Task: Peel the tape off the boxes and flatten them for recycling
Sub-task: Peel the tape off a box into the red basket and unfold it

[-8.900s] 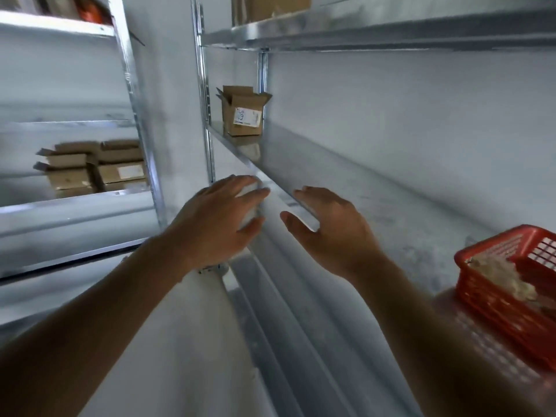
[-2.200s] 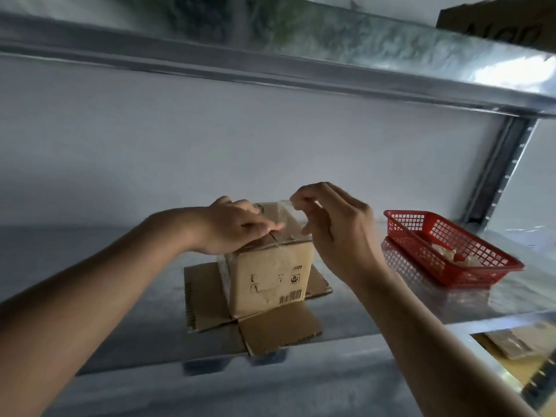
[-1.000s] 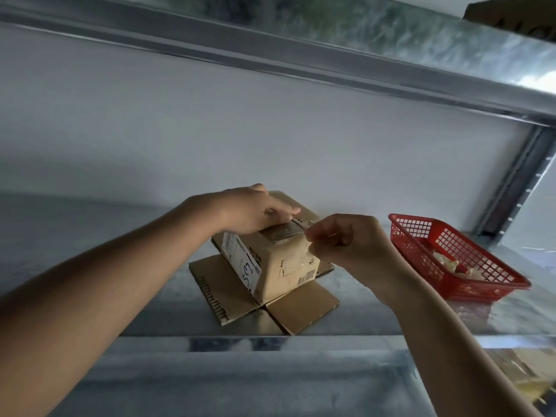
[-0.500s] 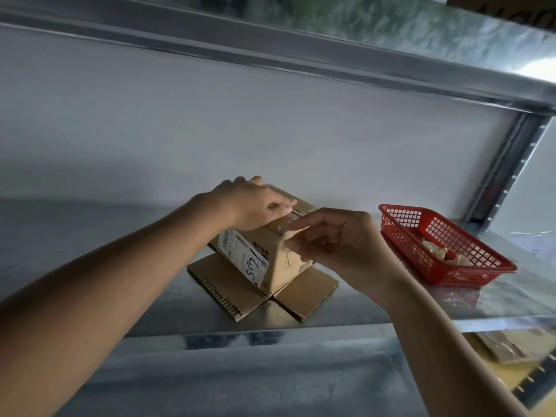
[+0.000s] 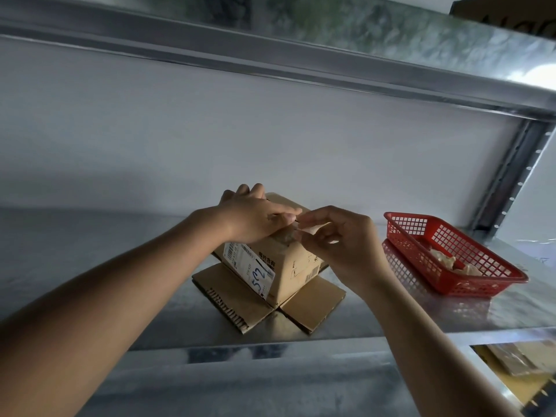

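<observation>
A small cardboard box (image 5: 288,266) stands upside down on the metal shelf (image 5: 90,266), its lower flaps spread flat around it. A white label with blue writing faces me on its left side. My left hand (image 5: 255,218) lies on the box's top, fingers stretched across it and pressing down. My right hand (image 5: 340,239) is at the top's right corner, thumb and fingers pinching a strip of clear tape (image 5: 290,234) that runs over the top edge. How much of the tape is lifted I cannot tell.
A red plastic basket (image 5: 481,284) holding crumpled tape sits to the right on the same shelf. Another metal shelf (image 5: 301,49) runs overhead. An upright post (image 5: 508,179) stands at the far right. Flat cardboard (image 5: 517,359) lies on the level below.
The box has been turned a little more, its label now facing me. My right hand has shifted to the top corner and pinches the tape; my left hand stays on top.
</observation>
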The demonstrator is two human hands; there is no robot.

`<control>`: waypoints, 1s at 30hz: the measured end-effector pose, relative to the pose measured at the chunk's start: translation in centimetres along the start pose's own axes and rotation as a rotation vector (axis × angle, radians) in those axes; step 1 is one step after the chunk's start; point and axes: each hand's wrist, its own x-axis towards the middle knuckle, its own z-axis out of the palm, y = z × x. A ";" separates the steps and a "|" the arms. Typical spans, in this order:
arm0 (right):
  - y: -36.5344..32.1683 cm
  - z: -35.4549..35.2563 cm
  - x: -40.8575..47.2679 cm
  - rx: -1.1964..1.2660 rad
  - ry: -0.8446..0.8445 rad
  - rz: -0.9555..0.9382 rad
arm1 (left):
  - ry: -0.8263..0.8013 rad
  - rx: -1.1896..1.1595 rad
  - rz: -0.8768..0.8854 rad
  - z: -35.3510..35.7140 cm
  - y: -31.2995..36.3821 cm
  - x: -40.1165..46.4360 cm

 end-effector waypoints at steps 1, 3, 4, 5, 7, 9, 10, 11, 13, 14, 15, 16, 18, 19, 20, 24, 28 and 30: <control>0.1 0.0 0.0 -0.073 0.007 -0.049 | 0.000 -0.001 0.002 0.0 0.0 0.0; 0.0 0.0 0.0 -0.236 0.015 -0.174 | -0.002 -0.021 0.005 -0.1 0.0 -0.1; 0.0 0.0 0.0 -0.302 0.007 -0.239 | -0.003 -0.035 0.006 -0.1 -0.1 -0.1; 0.0 0.0 -0.2 -0.344 -0.010 -0.294 | -0.002 -0.047 0.006 -0.1 -0.1 -0.1; 0.1 0.0 -0.5 -0.368 -0.057 -0.357 | 0.003 -0.054 0.006 0.0 -0.1 -0.1; 0.1 -0.3 -0.7 -0.378 -0.100 -0.359 | 0.011 -0.054 0.004 -0.1 -0.1 -0.1; 0.1 -0.5 -0.7 -0.383 -0.119 -0.346 | 0.014 -0.053 0.002 -0.1 -0.1 -0.1; 0.0 -0.6 -0.8 -0.386 -0.135 -0.330 | 0.015 -0.051 0.001 -0.1 -0.1 0.0; -0.1 -0.8 -0.9 -0.395 -0.152 -0.311 | 0.010 -0.046 0.003 -0.1 -0.1 0.0; -0.2 -0.7 -1.0 -0.411 -0.158 -0.311 | 0.006 -0.043 0.006 -0.1 -0.1 0.0; -0.3 -0.6 -1.1 -0.445 -0.162 -0.318 | 0.001 -0.042 0.007 -0.1 -0.1 0.0; -0.3 -0.5 -1.1 -0.498 -0.157 -0.333 | -0.004 -0.044 0.005 -0.1 -0.2 0.0; -0.2 -0.5 -1.1 -0.601 -0.108 -0.361 | -0.013 -0.040 -0.001 -0.2 -0.2 0.0; 0.0 -0.5 -1.1 -0.614 -0.069 -0.349 | -0.014 -0.033 -0.002 -0.1 -0.1 0.0; 0.2 -0.5 -1.2 -0.592 -0.031 -0.321 | -0.014 -0.028 -0.003 -0.1 -0.1 0.0; 1.3 0.1 -1.9 -0.459 0.064 -0.214 | -0.015 -0.047 -0.022 -0.1 0.0 0.0; 1.8 0.7 -2.2 -0.409 0.113 -0.184 | -0.020 -0.044 -0.024 -0.1 0.0 -0.1; 1.7 0.9 -2.1 -0.408 0.147 -0.189 | -0.018 -0.048 -0.026 -0.1 0.0 -0.1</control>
